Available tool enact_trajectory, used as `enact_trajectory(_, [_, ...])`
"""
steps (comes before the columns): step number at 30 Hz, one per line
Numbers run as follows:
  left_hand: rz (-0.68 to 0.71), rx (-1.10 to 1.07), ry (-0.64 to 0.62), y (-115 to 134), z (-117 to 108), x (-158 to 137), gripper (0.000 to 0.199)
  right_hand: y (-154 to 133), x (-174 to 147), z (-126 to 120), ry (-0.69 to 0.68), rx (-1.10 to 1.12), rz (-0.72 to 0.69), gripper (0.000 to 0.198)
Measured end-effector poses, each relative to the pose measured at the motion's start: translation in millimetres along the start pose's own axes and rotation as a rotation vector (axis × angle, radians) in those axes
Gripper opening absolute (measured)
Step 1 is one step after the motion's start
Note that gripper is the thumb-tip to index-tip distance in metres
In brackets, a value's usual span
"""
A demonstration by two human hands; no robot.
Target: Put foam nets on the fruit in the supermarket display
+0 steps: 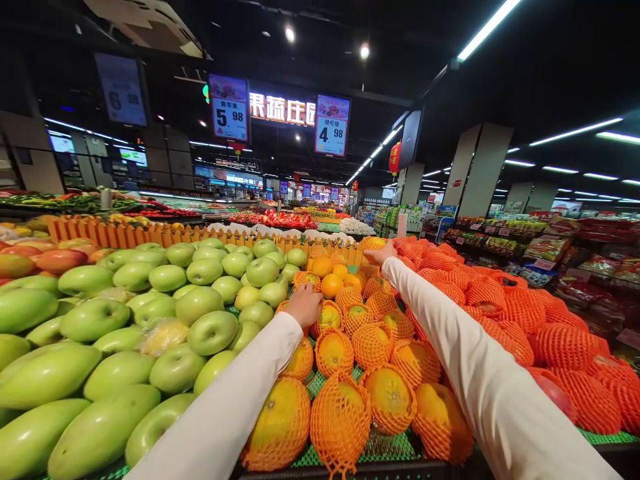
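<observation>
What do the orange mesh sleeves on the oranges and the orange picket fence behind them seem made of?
Orange mesh sleeves: probably matte plastic foam, given the thick lattice. Orange picket fence: perhaps plastic or painted wood, given its even colour; finish unclear.

1. Oranges [334, 353] are stretching back from the display stand's [410, 471] front edge.
2. Apples [213, 332] are lying left of them, wrapped fruits [570, 347] right.
3. A fence [125, 233] is running along the back edge.
</observation>
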State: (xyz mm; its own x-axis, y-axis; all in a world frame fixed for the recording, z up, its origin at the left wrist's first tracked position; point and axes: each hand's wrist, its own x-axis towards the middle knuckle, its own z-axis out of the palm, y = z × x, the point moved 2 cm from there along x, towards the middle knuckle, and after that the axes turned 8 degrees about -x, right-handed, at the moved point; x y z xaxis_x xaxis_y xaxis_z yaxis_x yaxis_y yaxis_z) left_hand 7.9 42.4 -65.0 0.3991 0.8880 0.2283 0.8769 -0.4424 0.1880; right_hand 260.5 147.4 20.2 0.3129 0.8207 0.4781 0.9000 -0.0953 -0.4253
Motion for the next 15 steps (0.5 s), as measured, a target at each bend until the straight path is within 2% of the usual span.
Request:
enact_trajectory(3, [-0.003, 0.040, -0.012, 4, -2, -1, 0.038, -20, 22, 21, -0.036, -0.122, -0.087, 0.090])
enact_trajectory(6, [-0.003, 0.075, -0.018, 8, -4, -2, 0.039, -28, 23, 50, -0.078, -0.225, -0.183, 0.092])
enact_trajectory(9, [-0.005, 0.115, -0.036, 11, -3, -3, 0.040, -22, 16, 76, -0.129, -0.301, -0.242, 0.096])
enact_trajectory(12, [-0.009, 0.155, -0.055, 12, -2, -3, 0.042, -14, 14, 89, -0.163, -0.354, -0.272, 0.099])
enact_trajectory(15, [-0.016, 0.157, -0.062, 11, -3, -4, 0.042, -12, 13, 93, -0.158, -0.394, -0.244, 0.090])
